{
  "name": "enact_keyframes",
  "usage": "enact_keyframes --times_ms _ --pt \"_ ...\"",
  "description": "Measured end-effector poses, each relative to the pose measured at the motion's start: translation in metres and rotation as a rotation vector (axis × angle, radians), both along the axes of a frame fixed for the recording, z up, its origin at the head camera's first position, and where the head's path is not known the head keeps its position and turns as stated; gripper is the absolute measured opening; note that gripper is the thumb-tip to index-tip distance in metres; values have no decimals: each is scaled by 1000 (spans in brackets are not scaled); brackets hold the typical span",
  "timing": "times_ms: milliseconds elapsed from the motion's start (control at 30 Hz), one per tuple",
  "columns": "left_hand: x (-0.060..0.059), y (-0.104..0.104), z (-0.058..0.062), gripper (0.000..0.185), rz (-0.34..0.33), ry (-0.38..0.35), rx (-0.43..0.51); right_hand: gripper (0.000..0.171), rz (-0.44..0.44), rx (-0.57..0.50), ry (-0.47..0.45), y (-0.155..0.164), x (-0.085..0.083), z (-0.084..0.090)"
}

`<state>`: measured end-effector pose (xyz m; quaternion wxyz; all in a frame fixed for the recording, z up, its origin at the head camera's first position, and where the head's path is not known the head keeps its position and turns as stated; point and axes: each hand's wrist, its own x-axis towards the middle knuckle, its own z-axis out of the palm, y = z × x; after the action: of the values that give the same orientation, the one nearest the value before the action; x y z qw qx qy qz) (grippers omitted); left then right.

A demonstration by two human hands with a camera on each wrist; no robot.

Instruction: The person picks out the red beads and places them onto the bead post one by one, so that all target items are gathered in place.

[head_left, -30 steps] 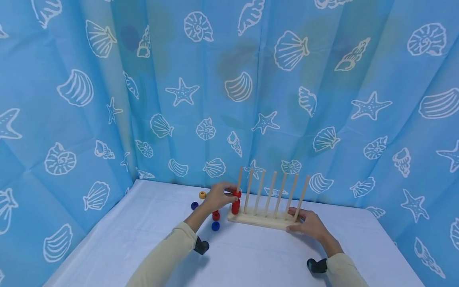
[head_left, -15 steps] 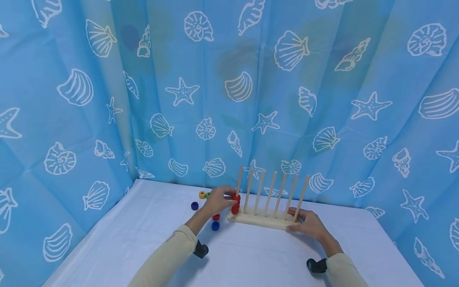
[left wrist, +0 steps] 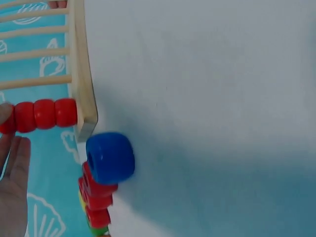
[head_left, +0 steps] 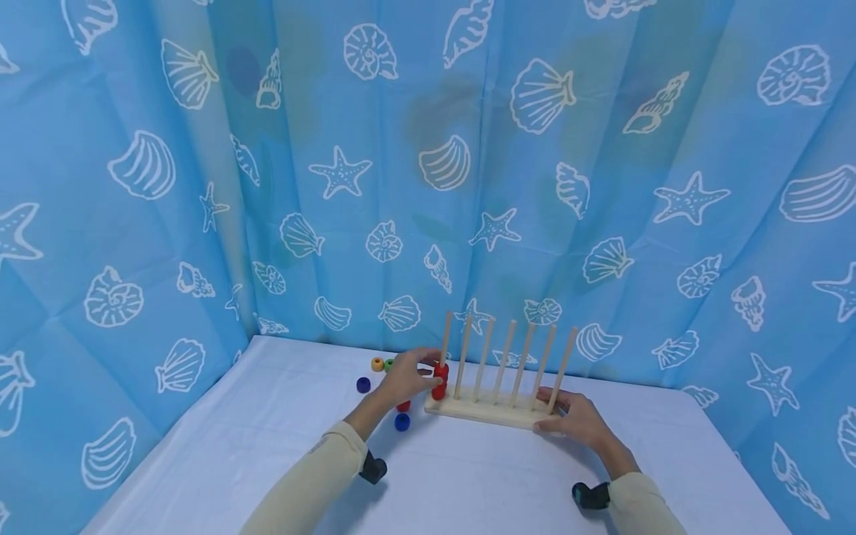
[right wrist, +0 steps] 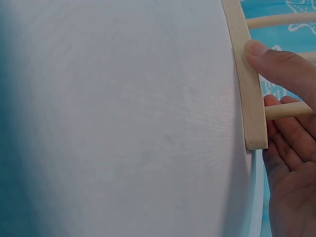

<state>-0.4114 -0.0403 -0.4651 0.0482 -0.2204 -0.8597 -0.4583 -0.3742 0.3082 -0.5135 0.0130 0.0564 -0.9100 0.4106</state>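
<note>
Red wooden beads point(head_left: 439, 380), 3 of them by the left wrist view, now sit stacked low on the leftmost peg of the pale wooden peg rack point(head_left: 491, 410); a second ago the top one rode higher under the fingertips. The left hand point(head_left: 404, 376) still touches that top bead with relaxed fingers, seating it. The right hand point(head_left: 576, 417) keeps clasping the rack's right end, thumb on the base. Loose blue bead point(head_left: 402, 421) lies beside the rack.

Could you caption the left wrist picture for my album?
Three red beads stacked on the wooden rack's end peg, a blue bead lying beside it.
</note>
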Motion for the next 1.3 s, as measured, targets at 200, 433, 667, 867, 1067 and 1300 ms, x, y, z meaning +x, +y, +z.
enact_keyframes --times_ms 200,433,667,867,1067,1300 --pt "-2 -21 6 48 3 20 -18 71 -2 19 -6 -2 1 4" --pt "2 -49 0 36 43 -11 -105 71 -4 23 0 -1 2 4" --pt "7 -63 -22 35 43 -42 -184 72 8 14 -1 0 -1 -1" --pt "8 -64 -29 35 55 -84 -170 73 12 11 10 -2 0 2" --pt "6 -61 -35 36 84 -105 -177 72 9 18 9 -2 1 3" --pt "1 -59 -42 36 109 -131 -194 72 3 32 9 -2 2 2"
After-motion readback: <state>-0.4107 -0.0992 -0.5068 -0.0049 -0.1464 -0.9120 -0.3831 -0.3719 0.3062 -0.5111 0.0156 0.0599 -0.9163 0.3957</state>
